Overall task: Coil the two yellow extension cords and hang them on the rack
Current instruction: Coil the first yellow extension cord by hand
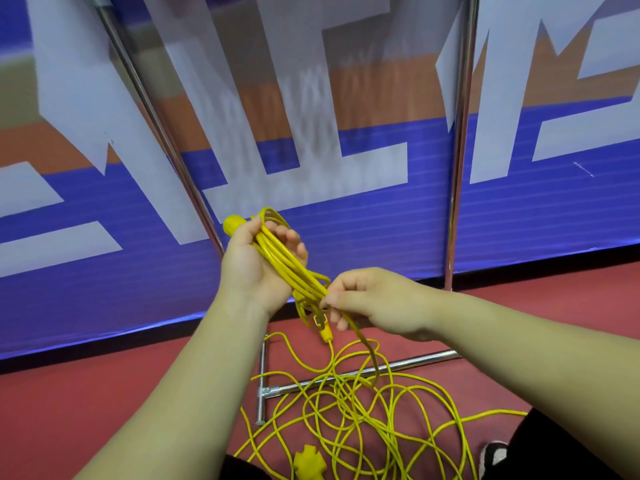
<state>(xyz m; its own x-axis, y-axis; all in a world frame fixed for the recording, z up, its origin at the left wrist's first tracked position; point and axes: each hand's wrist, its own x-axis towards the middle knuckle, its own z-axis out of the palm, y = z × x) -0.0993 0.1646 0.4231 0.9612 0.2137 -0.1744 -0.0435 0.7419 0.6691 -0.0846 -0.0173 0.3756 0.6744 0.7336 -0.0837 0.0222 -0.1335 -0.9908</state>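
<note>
My left hand (256,261) grips a bundle of yellow cord loops (289,263), with a yellow plug end (232,223) sticking out above the thumb. My right hand (367,299) pinches a strand at the lower end of that bundle, beside a hanging yellow connector (325,332). Below both hands a loose tangle of yellow extension cord (363,410) lies on the red floor. A yellow multi-outlet socket (306,462) sits at the bottom edge. The rack's steel uprights (459,150) rise in front of me.
The rack's base bars (363,374) lie on the red floor under the tangle. A blue, white and orange banner wall (346,202) stands just behind the rack. A slanted steel pole (162,133) crosses at the left. A black shoe (493,457) shows at the lower right.
</note>
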